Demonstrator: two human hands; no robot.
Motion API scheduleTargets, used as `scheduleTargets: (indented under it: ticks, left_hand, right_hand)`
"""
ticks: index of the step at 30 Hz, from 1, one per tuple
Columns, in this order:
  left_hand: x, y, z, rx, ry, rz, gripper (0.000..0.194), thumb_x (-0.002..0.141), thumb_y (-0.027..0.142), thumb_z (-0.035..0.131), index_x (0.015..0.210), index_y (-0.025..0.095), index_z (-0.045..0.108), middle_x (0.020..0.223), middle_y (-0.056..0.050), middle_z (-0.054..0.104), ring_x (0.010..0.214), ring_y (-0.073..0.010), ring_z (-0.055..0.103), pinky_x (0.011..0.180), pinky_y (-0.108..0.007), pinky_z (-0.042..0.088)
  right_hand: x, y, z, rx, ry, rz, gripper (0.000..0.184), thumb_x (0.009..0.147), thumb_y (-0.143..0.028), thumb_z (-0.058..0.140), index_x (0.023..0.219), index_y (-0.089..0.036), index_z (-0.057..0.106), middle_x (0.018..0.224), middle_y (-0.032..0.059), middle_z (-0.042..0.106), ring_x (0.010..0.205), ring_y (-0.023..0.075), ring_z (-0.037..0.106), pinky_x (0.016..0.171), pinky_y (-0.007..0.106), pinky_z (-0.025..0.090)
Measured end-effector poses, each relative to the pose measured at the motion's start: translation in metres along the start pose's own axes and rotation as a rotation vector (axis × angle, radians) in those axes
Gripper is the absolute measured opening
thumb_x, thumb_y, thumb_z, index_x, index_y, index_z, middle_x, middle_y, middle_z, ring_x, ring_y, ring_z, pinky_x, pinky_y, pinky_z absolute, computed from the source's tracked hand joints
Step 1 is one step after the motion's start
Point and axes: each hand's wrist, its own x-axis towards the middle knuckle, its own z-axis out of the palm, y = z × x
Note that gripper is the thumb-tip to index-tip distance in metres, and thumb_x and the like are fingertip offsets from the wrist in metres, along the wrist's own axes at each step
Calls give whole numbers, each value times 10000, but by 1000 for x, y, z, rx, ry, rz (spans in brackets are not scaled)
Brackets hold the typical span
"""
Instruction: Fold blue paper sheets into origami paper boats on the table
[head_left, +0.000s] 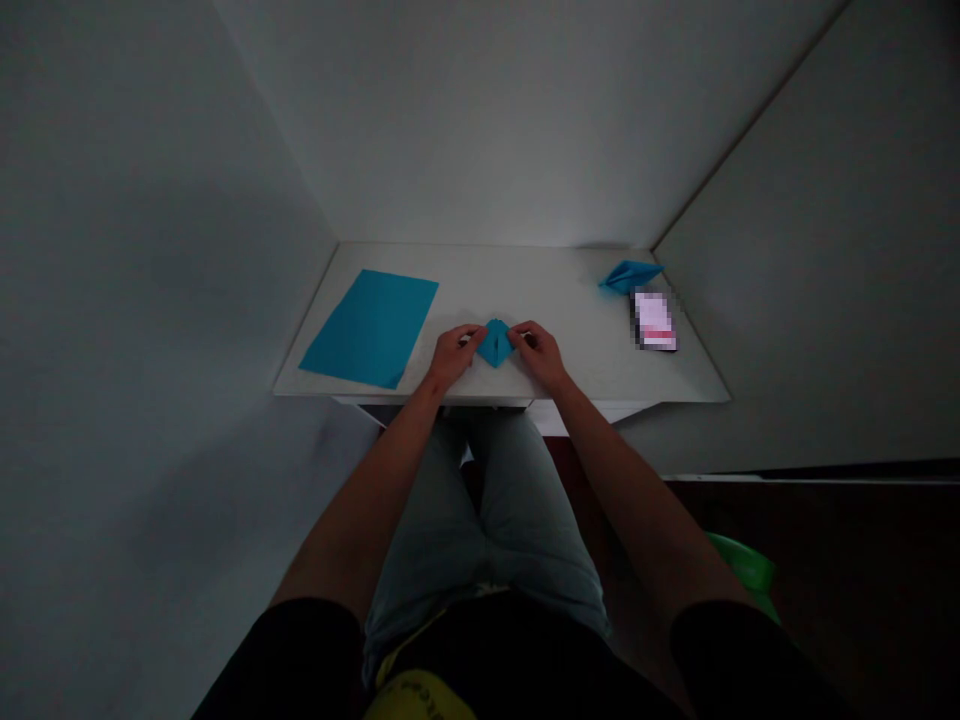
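A small piece of folded blue paper (496, 345), roughly diamond-shaped with a slit down its middle, is held between my two hands just above the white table. My left hand (454, 354) pinches its left corner between thumb and fingers. On the opposite side, my right hand (538, 352) grips the right corner in the same way. Left of my hands lies a flat sheet of blue paper (375, 325). At the back right rests a folded blue paper boat (630, 276).
A phone with a blurred screen (655, 320) lies beside the paper boat near the right edge. Walls border the white table (480, 275) at the left, back and right. Low on the right stands a green plastic object (746, 567), partly hidden by my arm.
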Motion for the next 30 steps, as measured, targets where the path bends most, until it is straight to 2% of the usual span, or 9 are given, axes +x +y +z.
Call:
scheduleTargets:
  ticks: [4, 9, 13, 16, 21, 25, 27, 30]
  left_hand:
    - [1, 2, -1, -69, 78, 7, 568, 904, 752, 808, 984, 190, 805, 915, -55, 800, 516, -112, 576, 500, -279, 483]
    - [3, 3, -2, -132, 179, 35, 546, 966, 747, 791, 931, 213, 682, 879, -31, 740, 588, -133, 679, 579, -280, 562]
    - [6, 1, -1, -146, 276, -23, 480, 1064, 694, 699, 984, 243, 556, 746, 46, 585, 588, -139, 717, 543, -246, 492]
    - [8, -2, -1, -156, 316, -67, 396, 1120, 626, 629, 1056, 258, 501, 743, 66, 562, 581, -137, 729, 547, -244, 470]
    - [8, -3, -2, -166, 284, -62, 410, 1098, 646, 637, 1079, 271, 475, 731, 65, 597, 571, -156, 711, 579, -265, 490]
    - [5, 2, -3, -136, 184, -55, 461, 906, 569, 894, 1044, 239, 603, 743, 31, 692, 616, -175, 712, 646, -293, 552]
    - [3, 5, -5, -77, 120, -58, 417, 821, 516, 961, 901, 209, 691, 716, -4, 718, 648, -200, 719, 682, -320, 575]
    - [1, 6, -9, 20, 79, -69, 431, 802, 512, 966, 659, 204, 700, 649, -39, 715, 684, -232, 725, 710, -345, 582]
  right_hand:
    - [0, -1, -1, 77, 56, 41, 638, 884, -872, 748, 953, -245, 651, 734, -25, 589, 625, 145, 503, 600, 298, 415]
    - [3, 3, -2, 122, 140, 37, 655, 923, -905, 672, 1008, -269, 542, 859, -12, 597, 631, 140, 524, 580, 302, 473]
    - [6, 8, -3, 122, 212, 35, 639, 953, -907, 580, 1042, -289, 444, 837, -45, 514, 588, 128, 512, 555, 290, 473]
    - [7, 10, -4, 127, 213, 38, 626, 959, -886, 584, 1041, -295, 395, 816, -61, 489, 569, 121, 517, 536, 279, 446]
    - [6, 9, -5, 151, 193, 69, 591, 984, -843, 601, 1076, -299, 390, 754, -78, 523, 556, 132, 532, 531, 275, 421]
    - [3, 5, -4, 201, 156, 60, 616, 961, -841, 675, 1099, -299, 417, 713, -90, 547, 538, 130, 525, 525, 265, 412]
    - [2, 2, -3, 208, 109, 64, 681, 882, -845, 769, 1105, -301, 425, 710, -94, 549, 545, 131, 523, 522, 265, 417]
    - [0, -1, -2, 198, 73, 93, 783, 735, -821, 907, 1110, -300, 459, 720, -95, 548, 559, 131, 513, 515, 271, 433]
